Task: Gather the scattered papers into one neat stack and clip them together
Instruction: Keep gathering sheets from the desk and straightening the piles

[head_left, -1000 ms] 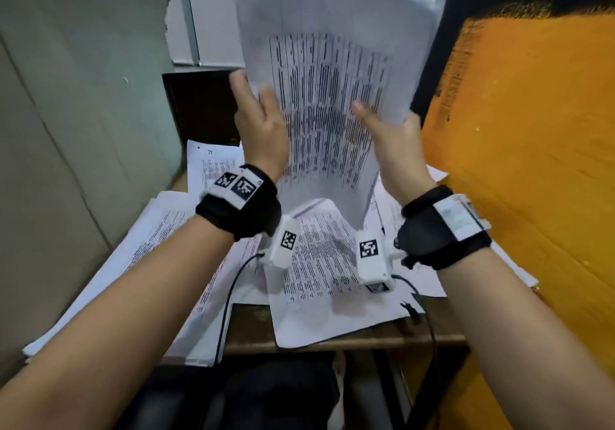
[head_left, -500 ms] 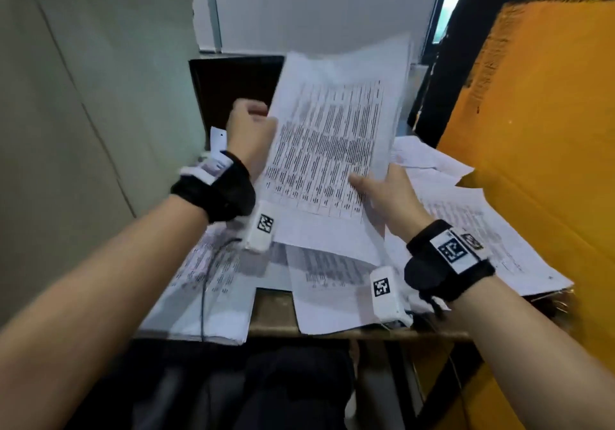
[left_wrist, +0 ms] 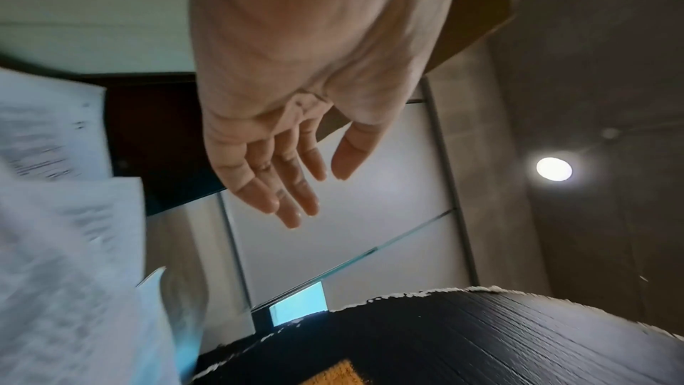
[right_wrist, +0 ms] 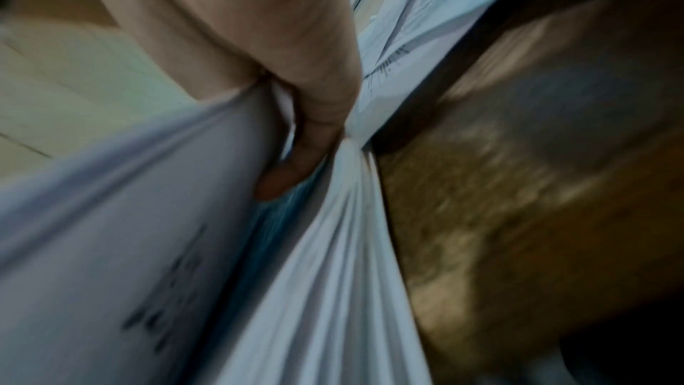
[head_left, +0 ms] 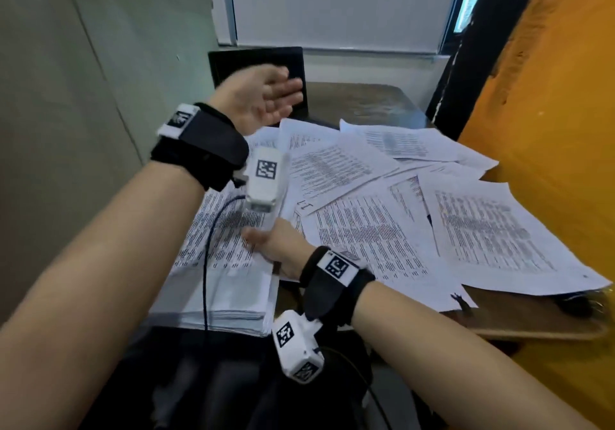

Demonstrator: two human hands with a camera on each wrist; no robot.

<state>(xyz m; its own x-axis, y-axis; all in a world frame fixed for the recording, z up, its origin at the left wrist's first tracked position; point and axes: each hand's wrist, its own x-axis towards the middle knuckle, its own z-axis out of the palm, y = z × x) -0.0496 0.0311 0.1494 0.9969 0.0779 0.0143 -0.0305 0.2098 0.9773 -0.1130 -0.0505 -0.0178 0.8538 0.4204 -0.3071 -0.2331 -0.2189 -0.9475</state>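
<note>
Stack [head_left: 226,263] of gathered papers sits at the near left corner of the wooden table [head_left: 366,103], its near end hanging past the table's front edge, with your right hand [head_left: 276,246] at its right side. Your thumb lies on the top sheet, and the right wrist view, though blurred, shows a finger [right_wrist: 292,174] tucked in among the page edges, so you grip the sheaf from the side. I judge this hold serves to pin the sheets and keep their edges lined up while the other hand fetches more. Your left hand [head_left: 263,96] hangs in the air above the far left of the table, palm turned up and toward you, fingers [left_wrist: 281,195] straight and lightly spread, holding nothing. It looks free to reach for the next sheet. Loose papers [head_left: 382,216] lie fanned and overlapping across the middle and right of the table, some at angles to one another, one sheet jutting past the near right edge. Small dark object [head_left: 461,299] rests at the near edge of those sheets, possibly the clip; too small to tell. No tray, box or other container is in view; the bare tabletop holds everything. Gathering appears only partly done, clipping not yet begun.
</note>
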